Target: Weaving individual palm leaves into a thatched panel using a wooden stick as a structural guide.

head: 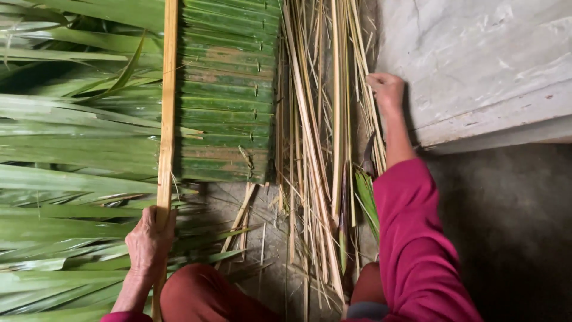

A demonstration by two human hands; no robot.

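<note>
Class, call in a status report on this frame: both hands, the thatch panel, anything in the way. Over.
Left hand gripping the bamboo slat of the folded leaf panel. Right hand closed on dry strips. Loose strips littering the floor between.

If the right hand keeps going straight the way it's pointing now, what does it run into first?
The right hand points up the picture along the pile of dry pale strips. It already rests at the pile's right edge, so it would probably slide along those strips first; the grey slab lies beside it. Depth is unclear.
</note>
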